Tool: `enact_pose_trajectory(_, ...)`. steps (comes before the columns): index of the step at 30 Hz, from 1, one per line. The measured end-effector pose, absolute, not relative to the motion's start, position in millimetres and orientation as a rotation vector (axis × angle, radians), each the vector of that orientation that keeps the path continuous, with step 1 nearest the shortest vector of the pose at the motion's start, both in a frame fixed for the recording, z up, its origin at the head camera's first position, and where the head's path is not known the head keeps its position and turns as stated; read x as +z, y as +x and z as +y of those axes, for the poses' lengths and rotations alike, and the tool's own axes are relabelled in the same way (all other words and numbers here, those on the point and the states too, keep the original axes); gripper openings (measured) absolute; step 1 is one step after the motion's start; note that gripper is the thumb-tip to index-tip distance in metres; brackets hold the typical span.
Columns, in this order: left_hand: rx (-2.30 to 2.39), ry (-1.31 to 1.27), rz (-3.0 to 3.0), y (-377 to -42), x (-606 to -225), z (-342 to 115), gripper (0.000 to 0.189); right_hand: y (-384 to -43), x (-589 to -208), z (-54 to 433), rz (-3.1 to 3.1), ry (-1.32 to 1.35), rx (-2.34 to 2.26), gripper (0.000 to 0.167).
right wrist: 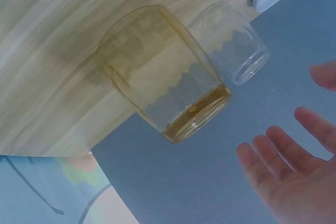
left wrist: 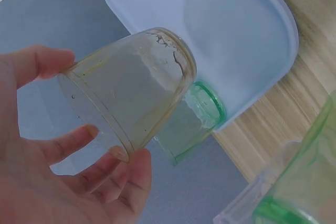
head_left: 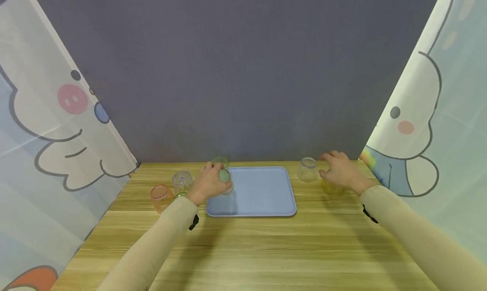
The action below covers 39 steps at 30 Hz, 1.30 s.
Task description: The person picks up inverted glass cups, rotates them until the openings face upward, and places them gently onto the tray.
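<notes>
My left hand [head_left: 210,182] pinches a clear glass cup [left wrist: 134,85] with a faint amber tint, thumb and fingertips at its near edge. The cup is tilted over the left part of a pale blue tray [head_left: 262,191]. Just behind it stands a green cup [left wrist: 191,121], by the tray's back left corner. On the right, my right hand [head_left: 340,170] hovers with spread fingers and holds nothing. A yellow cup [right wrist: 163,72] stands upside down below it, apart from the fingers in the right wrist view. Beside that cup is a clear cup [right wrist: 231,43], also upside down.
Left of the tray stand a pink cup [head_left: 161,198], a clear cup [head_left: 181,181] and another green cup [left wrist: 294,182], partly hidden by my left arm in the head view. A grey panel [head_left: 243,79] rises behind the wooden table [head_left: 266,253]; printed curtains [head_left: 403,92] flank it.
</notes>
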<state>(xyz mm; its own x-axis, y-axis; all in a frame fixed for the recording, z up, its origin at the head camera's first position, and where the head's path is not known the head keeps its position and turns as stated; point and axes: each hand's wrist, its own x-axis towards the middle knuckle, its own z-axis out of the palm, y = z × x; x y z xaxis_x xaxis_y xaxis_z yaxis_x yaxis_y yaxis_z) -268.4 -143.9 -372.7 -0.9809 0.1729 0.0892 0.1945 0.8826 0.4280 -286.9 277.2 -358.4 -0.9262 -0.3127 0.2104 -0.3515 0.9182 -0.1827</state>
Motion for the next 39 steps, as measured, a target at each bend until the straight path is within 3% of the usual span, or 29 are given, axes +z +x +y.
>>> enact_pose_trajectory(39, -0.387, -0.344, -3.187, -286, -373, -157, 0.075, -302, -371, 303, -3.035, 0.422, 0.259, 0.055)
